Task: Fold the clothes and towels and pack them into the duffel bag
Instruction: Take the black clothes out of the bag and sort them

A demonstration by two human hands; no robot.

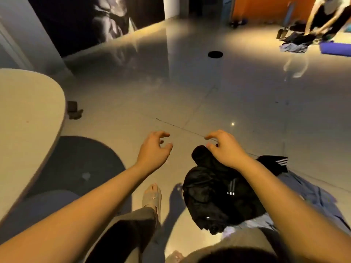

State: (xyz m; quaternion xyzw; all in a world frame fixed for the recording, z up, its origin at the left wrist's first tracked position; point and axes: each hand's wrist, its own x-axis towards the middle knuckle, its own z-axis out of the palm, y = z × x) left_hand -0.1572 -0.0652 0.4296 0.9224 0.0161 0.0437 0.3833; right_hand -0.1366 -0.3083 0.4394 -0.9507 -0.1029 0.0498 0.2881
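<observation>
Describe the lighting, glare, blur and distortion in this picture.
Head view: dim, warm light; glare patches on the glossy floor; the black jacket sinks into shadow; wide-angle bending curves the table edge; the far person is blurred; left hand and right hand look sharp.

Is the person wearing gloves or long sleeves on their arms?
No. The left hand and right hand have no gloves, rings or watch showing. The left forearm and right forearm are bare too, with no sleeves in view.
</observation>
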